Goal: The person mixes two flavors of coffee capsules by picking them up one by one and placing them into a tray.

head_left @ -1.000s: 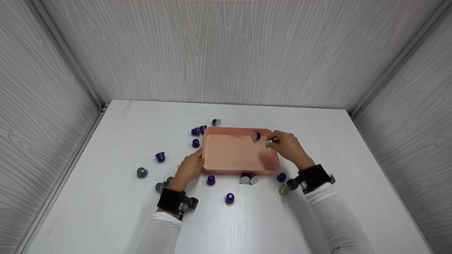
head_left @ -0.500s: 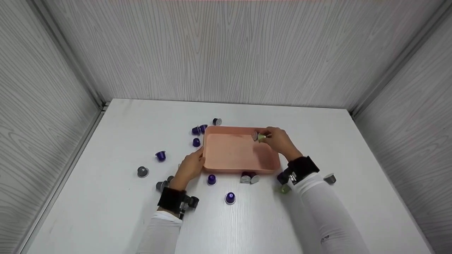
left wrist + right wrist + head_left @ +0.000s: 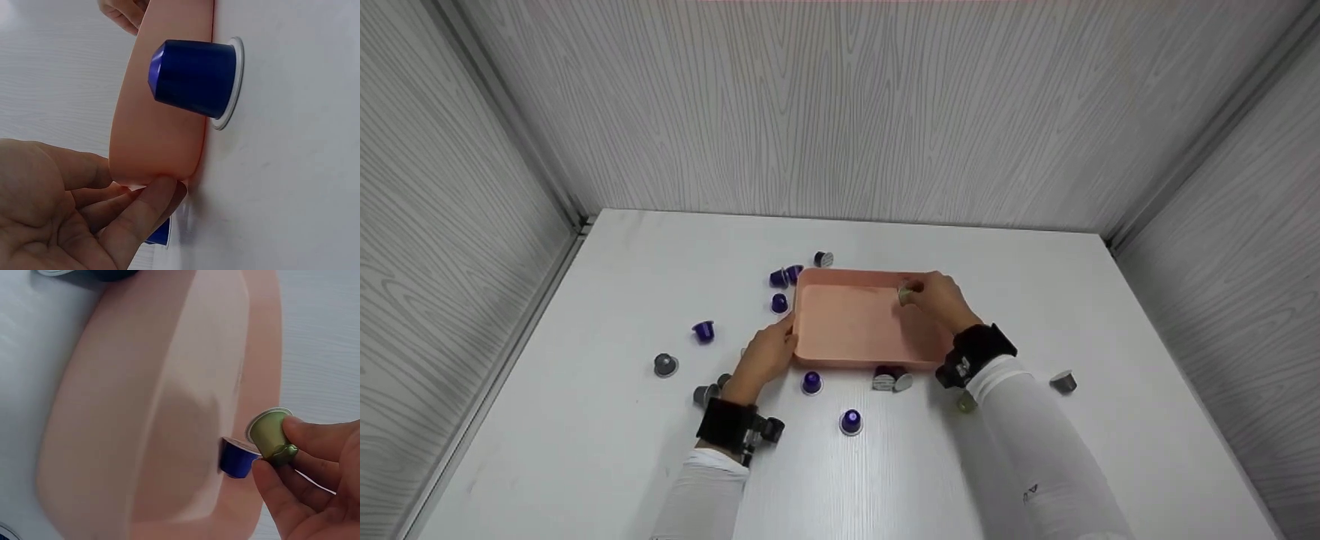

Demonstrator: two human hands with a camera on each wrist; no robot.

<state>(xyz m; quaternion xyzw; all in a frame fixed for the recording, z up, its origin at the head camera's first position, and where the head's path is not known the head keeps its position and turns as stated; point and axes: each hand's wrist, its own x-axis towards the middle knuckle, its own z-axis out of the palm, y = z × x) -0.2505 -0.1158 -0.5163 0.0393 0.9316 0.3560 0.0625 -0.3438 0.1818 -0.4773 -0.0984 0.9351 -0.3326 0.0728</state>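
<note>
At the left end of a pink rectangular tray point(image 3: 847, 322), my left hand point(image 3: 769, 351) pinches the tray's side between thumb and fingers. My right hand point(image 3: 945, 300) holds a green coffee capsule point(image 3: 267, 433) between thumb and fingertips, over the tray's far right corner. Below it in the right wrist view, a blue-purple capsule point(image 3: 239, 461) lies on its side in the tray; in the head view the right hand hides it. Outside the tray's near wall, another purple capsule point(image 3: 194, 79) stands on its rim.
Several purple capsules point(image 3: 703, 331) lie left of the tray, with a grey capsule point(image 3: 665, 365) farther left. Two capsules point(image 3: 883, 380) lie against its near side. A second green capsule point(image 3: 967, 403) sits beside the right forearm, another grey capsule point(image 3: 1063, 382) right of it.
My right hand has moved left over the tray with the green capsule, toward the purple capsule inside. The left hand keeps its place at the tray's left end.
</note>
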